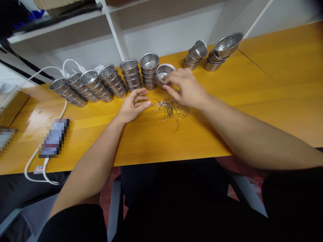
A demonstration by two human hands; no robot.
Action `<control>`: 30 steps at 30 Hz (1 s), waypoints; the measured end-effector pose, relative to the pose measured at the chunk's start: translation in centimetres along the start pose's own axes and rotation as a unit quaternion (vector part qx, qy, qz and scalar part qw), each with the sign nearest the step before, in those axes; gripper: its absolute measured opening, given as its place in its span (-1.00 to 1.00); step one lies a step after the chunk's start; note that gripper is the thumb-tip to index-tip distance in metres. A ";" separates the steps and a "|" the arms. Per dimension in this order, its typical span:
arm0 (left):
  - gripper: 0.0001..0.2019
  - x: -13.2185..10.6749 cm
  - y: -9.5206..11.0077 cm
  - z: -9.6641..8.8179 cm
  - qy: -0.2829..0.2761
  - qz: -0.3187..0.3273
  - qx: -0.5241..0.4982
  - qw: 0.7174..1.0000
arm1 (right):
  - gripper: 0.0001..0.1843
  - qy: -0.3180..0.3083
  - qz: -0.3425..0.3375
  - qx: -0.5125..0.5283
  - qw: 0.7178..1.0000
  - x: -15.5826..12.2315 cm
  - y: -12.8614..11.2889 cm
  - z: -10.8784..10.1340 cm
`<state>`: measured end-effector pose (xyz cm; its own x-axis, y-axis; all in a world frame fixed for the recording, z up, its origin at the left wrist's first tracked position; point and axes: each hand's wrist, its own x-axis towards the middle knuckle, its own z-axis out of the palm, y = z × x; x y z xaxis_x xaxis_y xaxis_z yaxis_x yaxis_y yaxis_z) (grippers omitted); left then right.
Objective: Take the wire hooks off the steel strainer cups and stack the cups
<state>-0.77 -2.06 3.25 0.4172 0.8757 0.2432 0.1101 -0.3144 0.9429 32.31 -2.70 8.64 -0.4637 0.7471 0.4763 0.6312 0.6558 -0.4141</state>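
My right hand [185, 86] is at the near right side of a perforated steel cup [165, 70], its fingers over the rim and the thumb against the outer wall. That cup tilts slightly, its mouth toward me. Below it on the table lies a loose pile of thin curved metal wires [169, 110]. Just left of the pile, my left hand [133, 105] hovers with fingers apart and nothing in them. Left of the cup rises a stack of perforated cups [149, 71], and another stack [131, 75] stands beside it.
More leaning cup stacks [92, 85] line the back left. Toward the back right stand a short stack [194, 55] and one topped by a wider bowl [223, 50]. A phone [54, 138] with a white cable [27, 168] lies left. White shelving [113, 30] borders the table behind.
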 end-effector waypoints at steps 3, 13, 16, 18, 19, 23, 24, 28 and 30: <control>-0.24 0.1 -0.2 -0.2 0.001 -0.002 0.017 1.000 | -0.54 0.008 0.089 -0.044 0.995 1.0 2.2 -0.7; -0.30 0.3 -0.5 0.0 -0.010 -0.004 0.024 1.000 | -0.66 -0.053 0.086 -0.103 0.990 2.3 3.1 2.1; -0.31 0.4 -0.7 0.0 -0.016 -0.001 0.028 0.999 | -0.63 -0.054 0.081 -0.117 0.988 2.2 3.0 1.9; -0.32 0.4 -0.9 0.0 -0.016 0.002 0.032 0.999 | -0.63 -0.058 0.076 -0.130 0.987 2.2 3.0 1.9; -0.32 0.4 -0.9 0.0 -0.015 0.003 0.034 0.999 | -0.64 -0.061 0.075 -0.137 0.986 2.3 2.9 1.9; -0.30 0.4 -0.8 0.1 -0.017 -0.001 0.035 0.999 | -0.66 -0.075 0.081 -0.142 0.984 2.4 2.9 2.4; -0.29 0.4 -0.7 0.1 -0.017 -0.002 0.034 0.999 | -0.62 -0.073 0.081 -0.132 0.985 2.4 3.0 2.4; -0.30 0.3 -0.5 0.0 -0.008 -0.003 0.028 1.000 | -0.45 0.010 0.085 -0.059 0.995 2.0 4.6 1.3; -0.32 0.3 -0.5 0.0 -0.009 -0.003 0.032 0.999 | -0.45 0.096 0.112 -0.037 0.988 1.8 6.0 0.0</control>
<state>-0.75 -1.66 2.86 0.4316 0.8714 0.2332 0.1691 -0.3320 0.9280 35.29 2.53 7.03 -0.1842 0.8337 0.5205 0.7514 0.4608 -0.4723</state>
